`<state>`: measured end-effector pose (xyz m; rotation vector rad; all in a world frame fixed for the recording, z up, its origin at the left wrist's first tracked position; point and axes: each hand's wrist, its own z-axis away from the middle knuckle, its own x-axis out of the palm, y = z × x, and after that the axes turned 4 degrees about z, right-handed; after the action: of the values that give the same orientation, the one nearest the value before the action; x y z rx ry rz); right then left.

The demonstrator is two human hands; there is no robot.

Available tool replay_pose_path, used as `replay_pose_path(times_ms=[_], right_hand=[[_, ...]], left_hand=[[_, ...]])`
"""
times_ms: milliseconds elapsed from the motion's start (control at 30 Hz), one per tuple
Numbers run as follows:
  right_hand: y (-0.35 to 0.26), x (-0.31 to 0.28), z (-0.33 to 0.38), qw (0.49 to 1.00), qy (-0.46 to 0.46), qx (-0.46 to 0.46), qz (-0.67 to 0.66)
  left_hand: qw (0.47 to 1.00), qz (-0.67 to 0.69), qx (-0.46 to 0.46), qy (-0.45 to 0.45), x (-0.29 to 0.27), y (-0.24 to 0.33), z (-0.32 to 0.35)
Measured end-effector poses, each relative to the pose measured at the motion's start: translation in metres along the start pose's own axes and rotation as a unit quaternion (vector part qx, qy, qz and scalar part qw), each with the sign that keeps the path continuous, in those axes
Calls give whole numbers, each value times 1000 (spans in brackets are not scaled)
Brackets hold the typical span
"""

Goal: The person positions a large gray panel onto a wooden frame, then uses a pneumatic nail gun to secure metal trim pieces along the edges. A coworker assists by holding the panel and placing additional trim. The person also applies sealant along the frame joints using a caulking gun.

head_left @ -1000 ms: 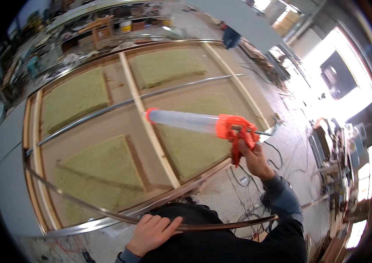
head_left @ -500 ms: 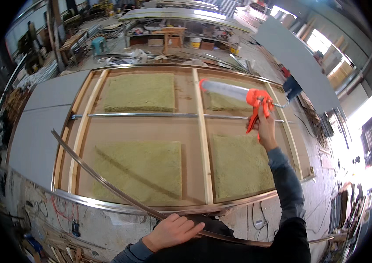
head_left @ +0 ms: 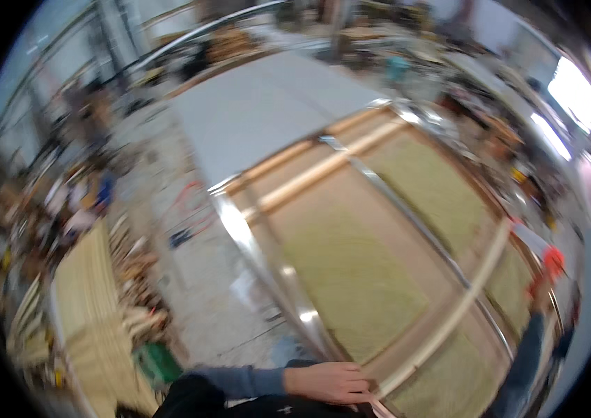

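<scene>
The view is smeared by motion. At the lower middle, my left hand [head_left: 328, 381] is closed round a long, thin metal strip [head_left: 295, 285], which reaches up and left over a framed panel's near rail. Far off at the right, my right hand [head_left: 540, 292] grips an orange caulking gun [head_left: 553, 259] by its handle. Its clear tube points left over the panel's far part. Yellowish insulation slabs [head_left: 351, 285] lie inside the panel between pale wooden battens [head_left: 448, 320]. A metal rod [head_left: 414, 223] crosses the battens lengthwise.
Grey boards [head_left: 267, 104] adjoin the panel's far left end. On the left are a stack of pale yellow strips [head_left: 97, 306], wood scraps [head_left: 142, 279] and a green object [head_left: 157, 364]. A red cable [head_left: 187, 198] lies on the concrete floor [head_left: 205, 272].
My view has swung left and tilted, so the panel now slants and the left-hand floor shows. Both hands keep their holds; the caulking gun appears farther right and lower.
</scene>
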<state>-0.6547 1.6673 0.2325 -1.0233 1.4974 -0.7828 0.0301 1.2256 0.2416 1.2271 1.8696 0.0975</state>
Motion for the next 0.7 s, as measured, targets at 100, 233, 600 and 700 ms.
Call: replay_pose_path(times_ms=[100,233,600,700], right_hand=[[-20,18,60,999,17,40,-7],[-125,-56,171,994,73,77,30],[-207,-48,344,993,44,107,4],[-218,-29,397,992,21,123,27]], left_hand=[[999,-8,-35,-26,3,8,1],[999,19,37,-31,-3,28,-18],[983,-26,44,-175,-13,59,-42],[978,-24,78,-194,-17,52,-24]])
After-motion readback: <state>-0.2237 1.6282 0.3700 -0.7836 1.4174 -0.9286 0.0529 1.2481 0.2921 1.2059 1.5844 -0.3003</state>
